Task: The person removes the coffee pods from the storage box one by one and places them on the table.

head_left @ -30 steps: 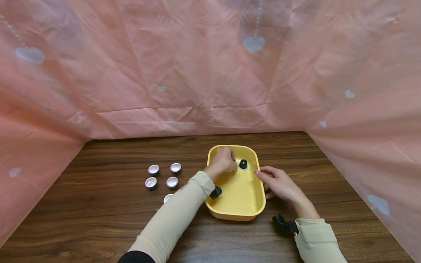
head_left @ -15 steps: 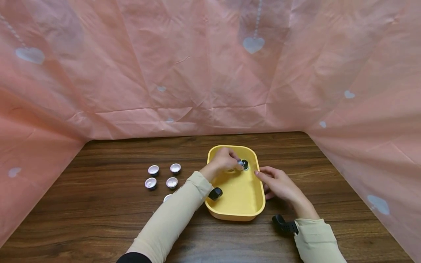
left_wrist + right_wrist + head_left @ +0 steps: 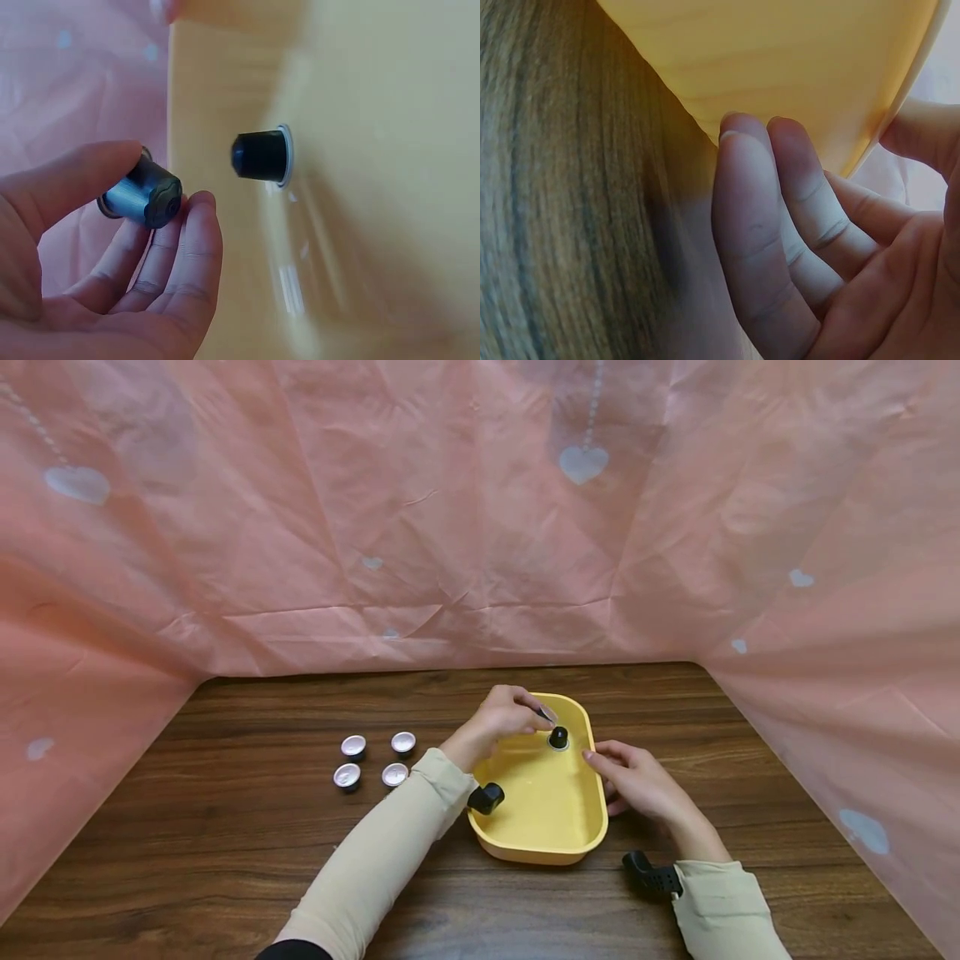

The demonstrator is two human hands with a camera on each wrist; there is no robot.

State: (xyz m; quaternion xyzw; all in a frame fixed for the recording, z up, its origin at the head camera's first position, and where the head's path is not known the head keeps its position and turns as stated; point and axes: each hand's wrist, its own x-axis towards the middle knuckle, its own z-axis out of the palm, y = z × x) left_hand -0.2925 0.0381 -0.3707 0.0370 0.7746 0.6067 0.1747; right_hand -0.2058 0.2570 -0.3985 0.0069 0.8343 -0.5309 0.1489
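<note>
My left hand (image 3: pixel 506 714) is over the far left part of a yellow bin (image 3: pixel 540 814), pinching a dark coffee capsule (image 3: pixel 146 193) between thumb and fingers. In the head view the pale lid of this capsule (image 3: pixel 548 714) shows past the fingertips. A second, black capsule (image 3: pixel 558 738) stands lid-down on the bin floor near its far end; in the left wrist view this black capsule (image 3: pixel 261 155) is apart from the fingers. My right hand (image 3: pixel 637 781) holds the bin's right wall, thumb at the rim and the fingers (image 3: pixel 750 202) along the outside.
Several capsules (image 3: pixel 353 746) stand lid-up on the brown wooden table (image 3: pixel 187 827), left of the bin. My left sleeve (image 3: pixel 390 843) crosses in front of the table there. A pink sheet with hearts (image 3: pixel 465 527) hangs behind and at both sides.
My left hand, lower in the bin before, has risen and drawn slightly back with a capsule in its fingers. The black capsule stays on the bin floor. The right hand has kept its place.
</note>
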